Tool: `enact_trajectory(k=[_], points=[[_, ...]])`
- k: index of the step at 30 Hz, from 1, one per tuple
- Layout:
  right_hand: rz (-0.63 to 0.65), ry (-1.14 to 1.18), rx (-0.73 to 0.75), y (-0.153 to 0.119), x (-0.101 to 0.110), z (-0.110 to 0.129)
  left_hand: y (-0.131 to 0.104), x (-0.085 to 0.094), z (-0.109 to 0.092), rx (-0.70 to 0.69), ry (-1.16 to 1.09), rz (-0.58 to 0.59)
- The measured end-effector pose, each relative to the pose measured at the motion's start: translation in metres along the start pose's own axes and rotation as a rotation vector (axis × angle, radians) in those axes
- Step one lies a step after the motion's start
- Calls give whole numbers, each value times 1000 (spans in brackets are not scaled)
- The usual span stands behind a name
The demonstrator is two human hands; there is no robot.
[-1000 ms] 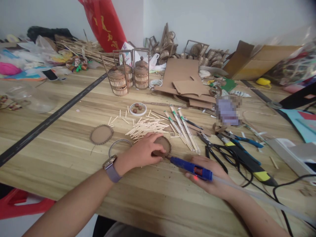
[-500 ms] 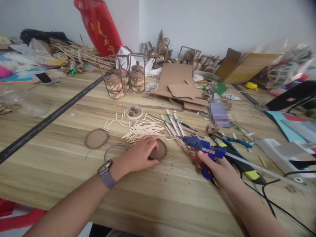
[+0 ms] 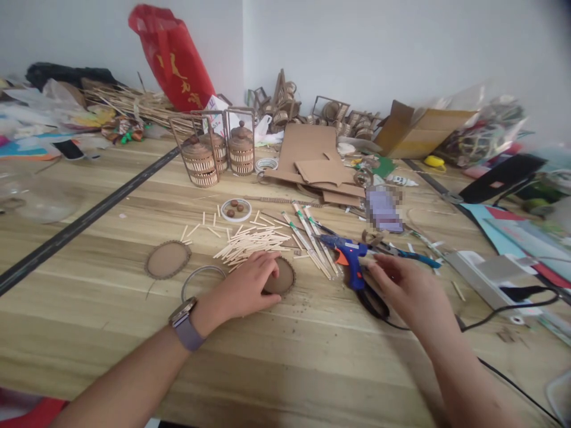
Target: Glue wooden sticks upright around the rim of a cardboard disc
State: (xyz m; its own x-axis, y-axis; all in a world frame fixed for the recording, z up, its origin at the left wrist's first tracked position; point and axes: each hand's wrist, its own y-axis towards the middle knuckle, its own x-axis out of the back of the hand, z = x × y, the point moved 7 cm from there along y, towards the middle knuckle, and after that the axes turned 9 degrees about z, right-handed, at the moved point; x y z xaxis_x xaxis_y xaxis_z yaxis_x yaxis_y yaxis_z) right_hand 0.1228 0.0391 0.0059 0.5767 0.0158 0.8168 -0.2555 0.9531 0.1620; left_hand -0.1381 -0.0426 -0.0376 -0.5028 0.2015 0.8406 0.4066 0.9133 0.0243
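My left hand, with a watch on its wrist, grips the near left side of a round cardboard disc with a braided rim; its fingers hide part of the disc. Just right of the gun's handle is my right hand, fingers apart and slightly curled, with nothing clearly held. The blue glue gun has an orange trigger and points left. Short pale sticks form a loose pile beyond my left hand. A second rimmed disc and a grey ring lie to the left.
Brown beads sit in a white ring. Small lidded baskets stand behind. Bundled sticks, cardboard, a phone and pliers lie beyond the gun. A white power strip and black cables are at right.
My right hand has let go of the glue gun's handle and drawn slightly away from it. The long clear glue stick behind the gun no longer shows. The view has shifted a little.
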Motion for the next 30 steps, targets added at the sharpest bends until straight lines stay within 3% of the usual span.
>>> enact_trajectory(k=[2,4,6,11,15,20,25,30], points=[[-48,-300,172,-1,-1,26,0,0,0,1,-2,5],[112,-417,370,0,-23,57,0,1,0,3,-11,-1],[309,-601,440,5,-52,78,0,1,0,-3,-19,-12],[461,-690,569,25,-91,116,2,1,-2,18,-2,19],[528,-711,612,30,-104,124,3,3,-4,15,0,17],[518,-666,617,34,-107,124,3,4,-4,9,1,23],[515,-470,591,35,-94,120,2,3,-3,2,3,14],[575,-154,522,11,-81,109,2,5,-5,1,-18,20]])
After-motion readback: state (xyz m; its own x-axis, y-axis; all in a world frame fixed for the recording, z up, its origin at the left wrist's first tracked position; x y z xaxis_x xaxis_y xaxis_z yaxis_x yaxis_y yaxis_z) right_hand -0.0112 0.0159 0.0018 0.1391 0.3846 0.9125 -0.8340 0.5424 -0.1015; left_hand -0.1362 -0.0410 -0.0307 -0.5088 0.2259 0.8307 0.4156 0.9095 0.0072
